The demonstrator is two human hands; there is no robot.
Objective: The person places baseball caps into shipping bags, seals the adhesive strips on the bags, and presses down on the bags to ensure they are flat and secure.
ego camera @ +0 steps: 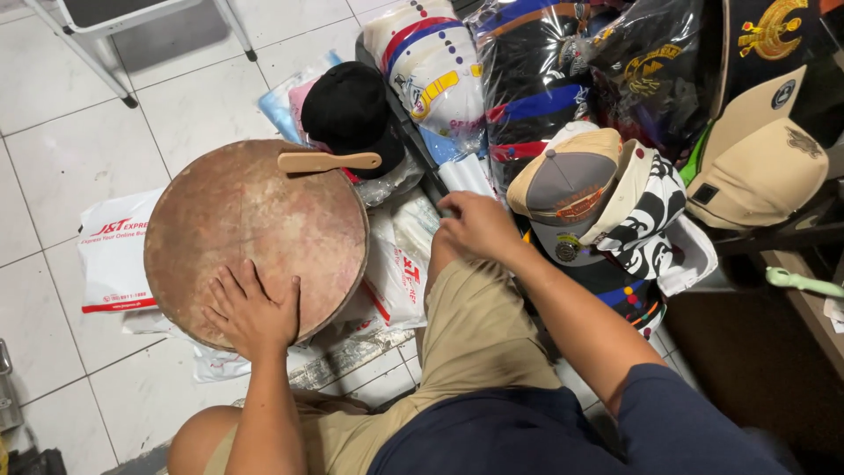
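My left hand (255, 312) lies flat, fingers spread, on the near edge of a round worn wooden board (255, 229) that rests on the floor. A small wooden paddle (327, 162) lies on the board's far rim. My right hand (475, 227) reaches forward over my knee, its fingers curled down among plastic-wrapped goods (413, 230), next to a stack of caps. The nearest cap is tan with a grey front (571, 189). What the right fingers hold, if anything, is hidden.
A black cap (347, 110) lies beyond the board. Bagged caps, white (435, 66) and dark (536, 79), pile up at the back. Beige caps (760, 163) hang at the right. White mailer bags (114, 251) lie on the tiled floor. Chair legs (97, 62) stand far left.
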